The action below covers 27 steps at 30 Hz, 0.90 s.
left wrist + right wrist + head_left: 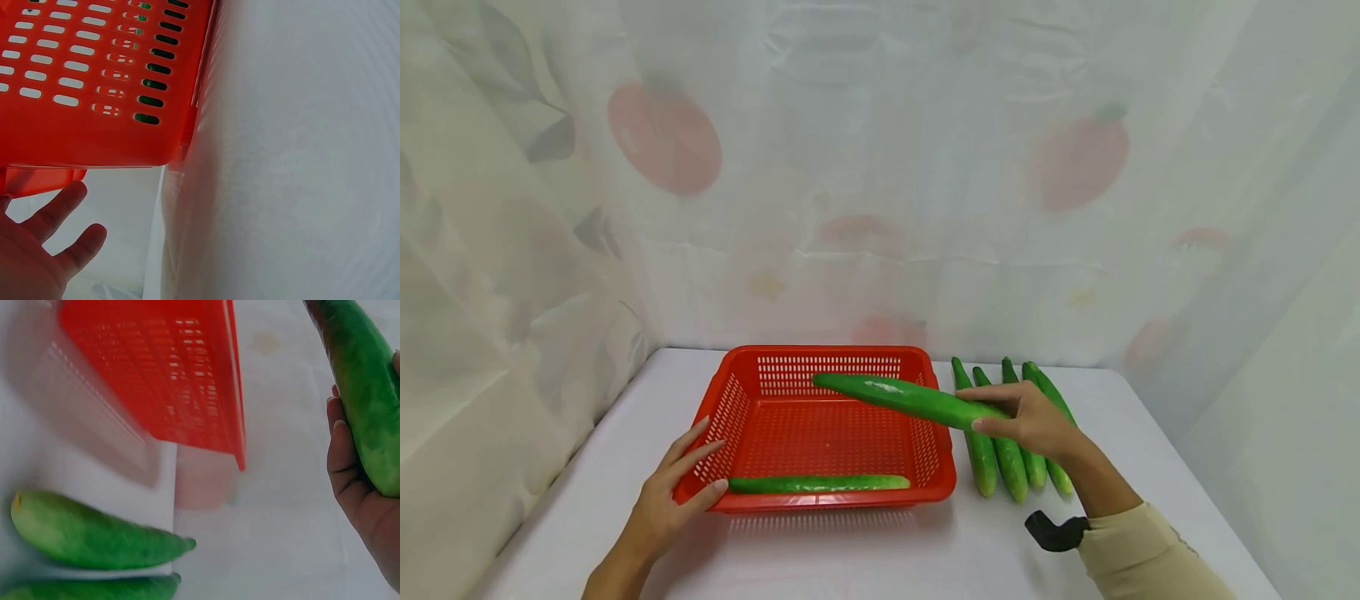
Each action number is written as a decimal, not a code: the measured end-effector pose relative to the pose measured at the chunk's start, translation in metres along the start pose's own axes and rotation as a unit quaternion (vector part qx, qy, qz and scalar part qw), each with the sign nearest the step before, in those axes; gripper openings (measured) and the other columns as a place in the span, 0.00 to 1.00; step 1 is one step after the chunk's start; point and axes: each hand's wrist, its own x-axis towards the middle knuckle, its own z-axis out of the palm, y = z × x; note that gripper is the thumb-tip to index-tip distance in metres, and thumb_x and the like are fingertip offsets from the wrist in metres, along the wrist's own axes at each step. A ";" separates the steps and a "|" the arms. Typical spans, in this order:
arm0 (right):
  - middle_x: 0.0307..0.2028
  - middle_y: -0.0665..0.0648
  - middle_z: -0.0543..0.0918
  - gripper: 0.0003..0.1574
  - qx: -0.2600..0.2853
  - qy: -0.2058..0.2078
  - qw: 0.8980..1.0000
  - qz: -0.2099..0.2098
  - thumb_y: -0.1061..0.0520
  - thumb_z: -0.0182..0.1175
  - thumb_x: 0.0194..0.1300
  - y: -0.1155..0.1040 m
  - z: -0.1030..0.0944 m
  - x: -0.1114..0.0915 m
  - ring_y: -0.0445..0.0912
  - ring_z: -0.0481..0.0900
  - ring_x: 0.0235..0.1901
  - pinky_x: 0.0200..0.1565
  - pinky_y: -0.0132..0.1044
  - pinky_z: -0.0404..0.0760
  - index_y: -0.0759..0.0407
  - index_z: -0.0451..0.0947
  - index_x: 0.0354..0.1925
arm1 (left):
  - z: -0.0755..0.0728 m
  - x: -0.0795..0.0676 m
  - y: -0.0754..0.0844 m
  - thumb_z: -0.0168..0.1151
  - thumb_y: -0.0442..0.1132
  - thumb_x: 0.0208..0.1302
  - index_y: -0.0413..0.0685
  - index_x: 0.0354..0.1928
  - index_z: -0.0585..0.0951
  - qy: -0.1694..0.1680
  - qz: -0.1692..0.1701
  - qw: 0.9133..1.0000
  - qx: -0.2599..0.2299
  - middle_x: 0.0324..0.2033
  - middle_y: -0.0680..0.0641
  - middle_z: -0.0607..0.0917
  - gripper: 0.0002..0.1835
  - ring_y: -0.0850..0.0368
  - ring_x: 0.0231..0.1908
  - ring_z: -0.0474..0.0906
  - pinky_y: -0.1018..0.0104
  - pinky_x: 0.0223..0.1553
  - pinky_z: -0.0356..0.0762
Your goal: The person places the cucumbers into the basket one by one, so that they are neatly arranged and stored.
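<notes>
My right hand [1033, 421] grips a long green cucumber [910, 398] near its paler end. The cucumber's darker tip reaches left over the red plastic basket [816, 500]. In the right wrist view, the fingers curl round the held cucumber [369, 394]. At the basket's left side, my left hand [666, 492] has its fingers spread at the rim, the thumb over the front left corner. The left wrist view shows that hand [37, 250] beside the slotted basket wall [94, 125]. Inside the basket another cucumber [820, 483] lies along the front wall.
Several cucumbers [1009, 467] lie side by side on the white table [880, 567], right of the basket. A black band [1056, 532] sits at the right wrist by the beige sleeve [1142, 554]. A patterned curtain [880, 167] hangs behind the table.
</notes>
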 end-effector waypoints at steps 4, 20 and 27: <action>0.45 0.56 0.82 0.22 0.009 -0.025 1.000 -0.013 0.60 0.64 0.63 0.003 0.012 0.010 0.53 0.78 0.39 0.37 0.41 0.80 0.56 0.80 0.56 | 0.001 0.000 -0.001 0.69 0.32 0.55 0.42 0.59 0.78 0.001 0.004 1.000 0.002 0.69 0.47 0.63 0.27 0.66 0.66 0.53 0.83 0.53 0.54; 0.37 0.51 0.81 0.22 0.016 -0.102 0.995 -0.007 0.60 0.63 0.64 0.003 0.058 0.044 0.46 0.77 0.35 0.36 0.39 0.80 0.52 0.80 0.57 | 0.000 0.000 -0.001 0.70 0.30 0.53 0.40 0.58 0.78 0.008 0.010 1.000 -0.002 0.68 0.45 0.64 0.27 0.64 0.66 0.55 0.83 0.54 0.54; 0.40 0.47 0.83 0.23 -0.004 -0.115 0.993 -0.033 0.62 0.66 0.62 0.005 0.076 0.056 0.46 0.75 0.35 0.34 0.36 0.75 0.51 0.81 0.56 | 0.000 0.000 0.000 0.70 0.30 0.53 0.40 0.58 0.79 0.009 0.011 1.000 -0.001 0.68 0.45 0.64 0.27 0.65 0.65 0.55 0.83 0.53 0.55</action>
